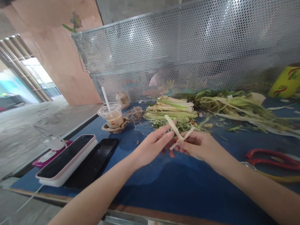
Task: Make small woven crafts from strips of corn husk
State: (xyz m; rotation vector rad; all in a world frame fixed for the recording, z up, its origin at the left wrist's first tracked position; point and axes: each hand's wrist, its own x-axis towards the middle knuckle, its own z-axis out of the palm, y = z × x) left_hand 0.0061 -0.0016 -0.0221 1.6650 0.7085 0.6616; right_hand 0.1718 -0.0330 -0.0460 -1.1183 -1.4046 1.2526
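Head view: both hands, left (151, 145) and right (195, 145), pinch pale leaf strips (177, 131) above the blue table (153, 188), near the leaf pile (172, 111). Folding neatly likely needs firm fingertip grips, strips taut.

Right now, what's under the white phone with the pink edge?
The white phone with the pink edge lies partly on a black tablet on the blue table. What the phone covers beneath it cannot be seen.

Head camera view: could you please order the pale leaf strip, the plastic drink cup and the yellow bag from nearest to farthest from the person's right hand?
1. Pale leaf strip: pinched in the right hand.
2. Plastic drink cup: off to the left, beside the phones.
3. Yellow bag: far right, against the mesh screen.
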